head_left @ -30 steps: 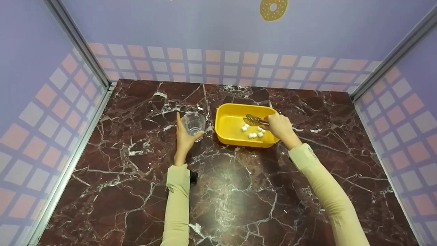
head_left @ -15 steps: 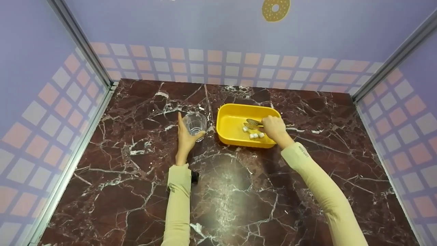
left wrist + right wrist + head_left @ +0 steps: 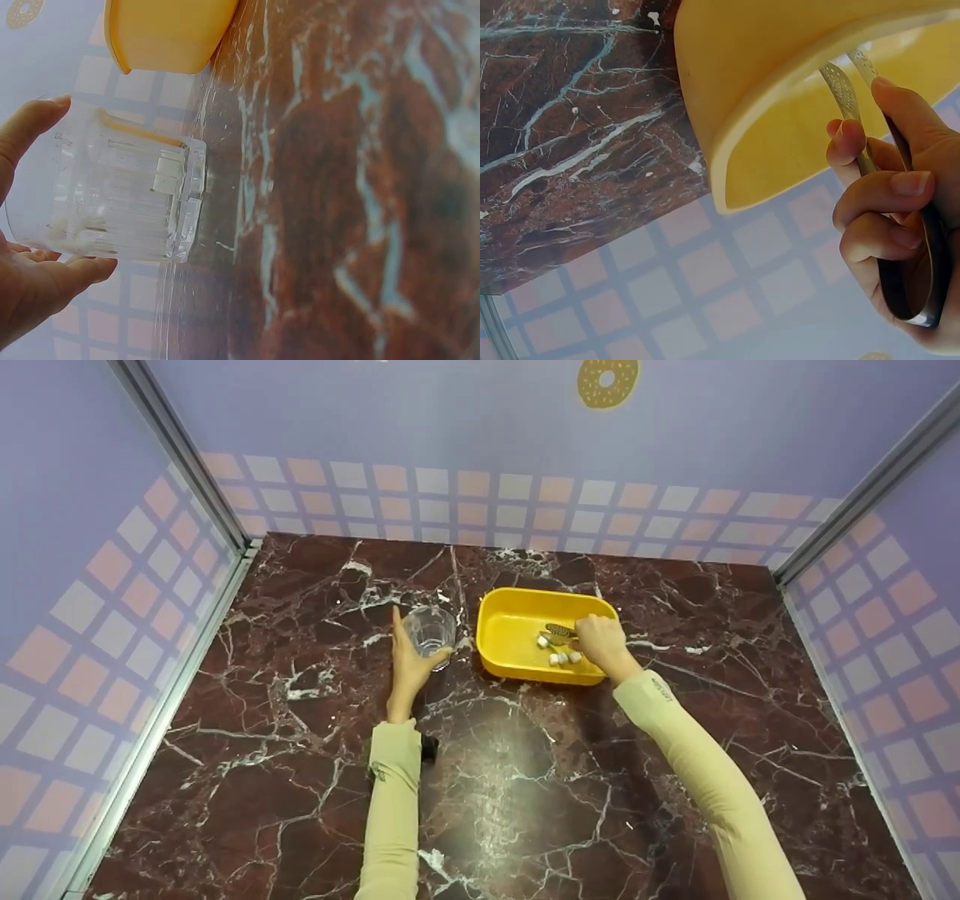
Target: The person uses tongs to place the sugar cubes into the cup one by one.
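Observation:
My left hand holds a clear glass upright on the table, thumb on one side and fingers on the other in the left wrist view. My right hand grips metal tongs with perforated heads, its fingers wrapped round both arms. The tong heads reach down into a yellow basin right of the glass. Several small white marshmallow-like pieces lie on the basin floor, one right beside the tong heads. Whether the heads touch it cannot be told.
The dark red marbled table stretches in front of the basin and glass. Lilac walls with pink and white squares stand at the back and both sides, joined by metal corner strips.
My right hand has shifted slightly left with the tongs, and the tong heads have come lower among the white pieces. The left hand and the glass have stayed put.

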A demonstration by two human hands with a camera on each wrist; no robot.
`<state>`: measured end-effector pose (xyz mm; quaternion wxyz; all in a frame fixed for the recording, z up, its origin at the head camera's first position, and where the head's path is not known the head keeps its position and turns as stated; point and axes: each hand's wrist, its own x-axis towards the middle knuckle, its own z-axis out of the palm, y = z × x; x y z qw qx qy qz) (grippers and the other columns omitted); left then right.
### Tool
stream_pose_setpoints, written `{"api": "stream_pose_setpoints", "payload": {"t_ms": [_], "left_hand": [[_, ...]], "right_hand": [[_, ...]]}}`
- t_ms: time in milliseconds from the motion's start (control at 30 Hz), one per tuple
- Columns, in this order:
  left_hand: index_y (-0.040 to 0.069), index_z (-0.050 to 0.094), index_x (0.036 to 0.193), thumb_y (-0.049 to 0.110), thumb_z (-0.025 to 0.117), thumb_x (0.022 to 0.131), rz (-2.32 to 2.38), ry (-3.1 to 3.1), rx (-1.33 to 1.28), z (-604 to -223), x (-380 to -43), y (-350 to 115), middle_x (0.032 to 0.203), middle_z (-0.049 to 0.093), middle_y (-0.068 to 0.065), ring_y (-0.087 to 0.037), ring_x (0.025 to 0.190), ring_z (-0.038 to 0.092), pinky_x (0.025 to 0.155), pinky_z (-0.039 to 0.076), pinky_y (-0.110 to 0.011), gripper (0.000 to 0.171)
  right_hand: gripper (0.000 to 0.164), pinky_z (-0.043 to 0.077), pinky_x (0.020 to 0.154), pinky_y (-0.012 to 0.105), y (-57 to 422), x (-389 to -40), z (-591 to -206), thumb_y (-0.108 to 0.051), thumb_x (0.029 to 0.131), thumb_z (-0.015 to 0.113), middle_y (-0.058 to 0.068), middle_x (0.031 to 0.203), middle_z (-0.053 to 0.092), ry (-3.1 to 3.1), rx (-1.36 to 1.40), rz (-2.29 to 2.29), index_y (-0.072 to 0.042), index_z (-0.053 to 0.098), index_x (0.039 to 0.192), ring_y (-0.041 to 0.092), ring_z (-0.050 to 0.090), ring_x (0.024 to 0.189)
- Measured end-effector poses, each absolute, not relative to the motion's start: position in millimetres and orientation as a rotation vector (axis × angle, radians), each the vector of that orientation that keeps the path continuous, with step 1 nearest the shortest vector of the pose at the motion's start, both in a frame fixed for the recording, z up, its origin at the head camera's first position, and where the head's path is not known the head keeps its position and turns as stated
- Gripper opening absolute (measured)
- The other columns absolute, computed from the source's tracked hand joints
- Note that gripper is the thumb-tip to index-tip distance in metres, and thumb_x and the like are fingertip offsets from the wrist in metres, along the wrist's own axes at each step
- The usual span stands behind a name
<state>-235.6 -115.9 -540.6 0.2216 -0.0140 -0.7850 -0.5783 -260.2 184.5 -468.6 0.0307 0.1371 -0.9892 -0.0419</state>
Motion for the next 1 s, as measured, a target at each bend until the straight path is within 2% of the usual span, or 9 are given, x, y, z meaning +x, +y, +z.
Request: {"api": "stream_pose_setpoints", "payload": {"t_ms": [367, 1000], "left_hand": [[-0.001, 0.008, 0.141, 0.005, 0.081, 0.055, -1.623, -2.197, 0.006, -539, -236, -115, 0.13, 0.038, -0.025, -0.037, 0.122, 0.037, 0.108, 0.026, -0.042, 0.113], [-0.001, 0.008, 0.141, 0.007, 0.081, 0.054, -1.613, -2.205, 0.0, -540, -236, -116, 0.13, 0.039, -0.025, -0.036, 0.122, 0.037, 0.108, 0.026, -0.043, 0.113]], "right_hand": [[0.026, 0.051, 0.059, 0.046, 184, -260, -472, -0.027, 0.076, 0.067, 0.016, 0.075, 0.065, -3.065, 0.425, -0.133, -0.001, 0.065, 0.073, 0.033, 0.062, 0.067], [0.028, 0.05, 0.057, 0.049, 194, -258, -460, -0.03, 0.075, 0.068, 0.016, 0.074, 0.065, -3.072, 0.381, -0.053, -0.002, 0.065, 0.071, 0.033, 0.062, 0.067]]}}
